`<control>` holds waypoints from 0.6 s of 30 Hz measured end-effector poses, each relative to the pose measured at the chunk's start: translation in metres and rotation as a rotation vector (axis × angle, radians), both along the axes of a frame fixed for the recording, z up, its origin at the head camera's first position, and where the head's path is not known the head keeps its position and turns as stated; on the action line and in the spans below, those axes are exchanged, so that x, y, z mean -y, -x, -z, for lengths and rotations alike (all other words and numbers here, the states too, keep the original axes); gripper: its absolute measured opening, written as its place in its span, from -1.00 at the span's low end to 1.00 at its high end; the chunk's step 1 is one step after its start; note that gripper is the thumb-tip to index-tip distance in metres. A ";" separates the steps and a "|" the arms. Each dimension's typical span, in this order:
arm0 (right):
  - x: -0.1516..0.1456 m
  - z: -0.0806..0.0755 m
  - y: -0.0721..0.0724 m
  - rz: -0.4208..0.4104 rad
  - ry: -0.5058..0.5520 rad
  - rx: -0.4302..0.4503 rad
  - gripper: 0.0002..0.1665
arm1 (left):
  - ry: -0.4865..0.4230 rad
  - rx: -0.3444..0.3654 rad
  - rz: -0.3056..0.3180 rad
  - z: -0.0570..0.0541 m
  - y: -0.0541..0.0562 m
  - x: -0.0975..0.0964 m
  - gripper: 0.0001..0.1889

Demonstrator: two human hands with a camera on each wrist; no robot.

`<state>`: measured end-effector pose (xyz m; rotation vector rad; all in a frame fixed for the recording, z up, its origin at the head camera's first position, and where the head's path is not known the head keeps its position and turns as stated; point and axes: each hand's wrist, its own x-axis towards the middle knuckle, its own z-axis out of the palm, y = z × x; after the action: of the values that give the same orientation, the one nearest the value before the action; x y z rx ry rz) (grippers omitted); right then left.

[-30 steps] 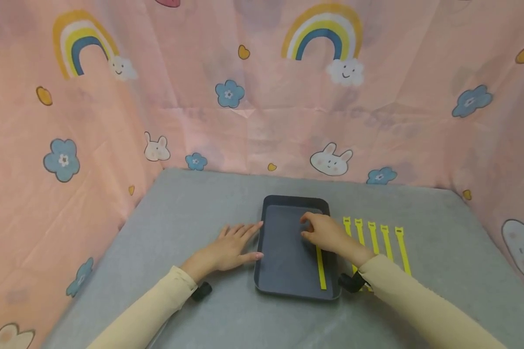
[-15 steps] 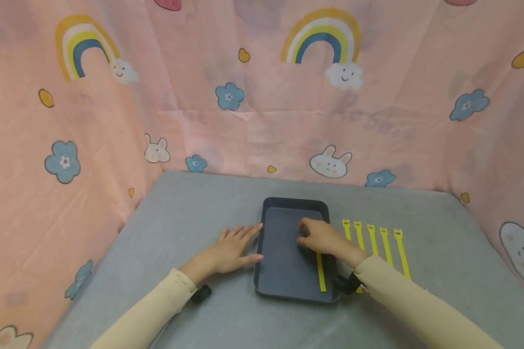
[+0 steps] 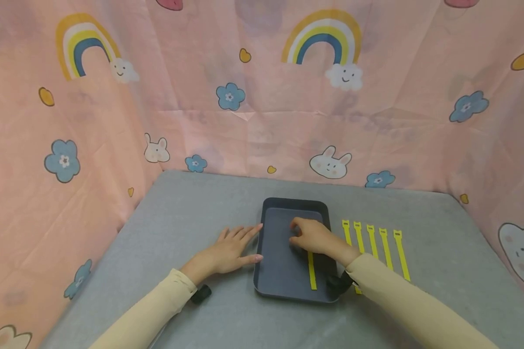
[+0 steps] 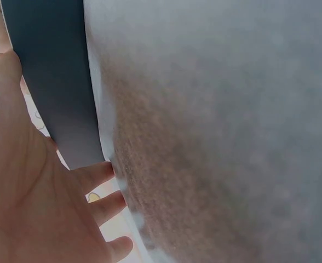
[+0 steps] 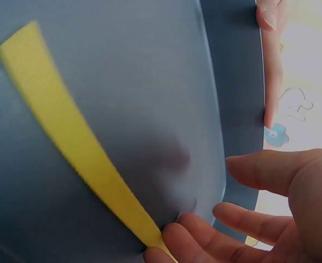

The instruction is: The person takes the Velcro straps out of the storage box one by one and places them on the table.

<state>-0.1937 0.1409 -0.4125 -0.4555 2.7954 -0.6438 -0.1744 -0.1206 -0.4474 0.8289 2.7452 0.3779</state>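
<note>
A dark grey rectangular tray (image 3: pixel 279 271) lies on the table. My left hand (image 3: pixel 229 251) is spread beside it, with index fingertip and thumb tip at its left rim. Inside the tray lies a yellow hook-and-loop cable tie (image 3: pixel 312 274), its upper part hidden under my right hand (image 3: pixel 315 237). The right wrist view shows the last fingers (image 5: pixel 177 241) of that hand bent at the cable tie (image 5: pixel 79 126). Its thumb (image 5: pixel 259 171) and index finger stand apart, with nothing pinched between them.
Several more yellow cable ties (image 3: pixel 386 247) lie in a row right of the tray, slotted heads to the back, some partly covered by the right forearm. Black wrist cameras (image 3: pixel 201 294) hang under both wrists. A pink printed curtain (image 3: pixel 262 126) surrounds the grey table (image 3: pixel 192 208).
My right hand has moved left inside the tray, and the cable tie's near end has shifted left with it. The left hand stays at the rim.
</note>
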 end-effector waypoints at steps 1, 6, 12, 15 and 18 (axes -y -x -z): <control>0.002 0.000 0.000 -0.002 -0.004 -0.004 -0.57 | -0.001 0.001 -0.001 0.000 0.000 0.000 -0.13; 0.008 0.001 0.001 -0.011 -0.001 -0.001 -0.56 | -0.007 -0.002 0.001 0.000 -0.001 0.000 -0.12; 0.014 0.002 0.002 -0.028 0.003 -0.004 -0.56 | -0.006 0.000 0.007 0.001 -0.001 0.001 -0.12; 0.015 0.002 0.003 -0.032 0.007 -0.004 -0.57 | -0.017 0.000 0.007 0.002 -0.001 0.001 -0.12; 0.015 0.000 0.005 -0.037 0.011 0.001 -0.56 | -0.017 -0.009 0.012 0.003 0.002 0.001 -0.11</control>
<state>-0.1984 0.1254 -0.4123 -0.5078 2.7767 -0.6516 -0.1762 -0.1213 -0.4499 0.8534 2.7471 0.3962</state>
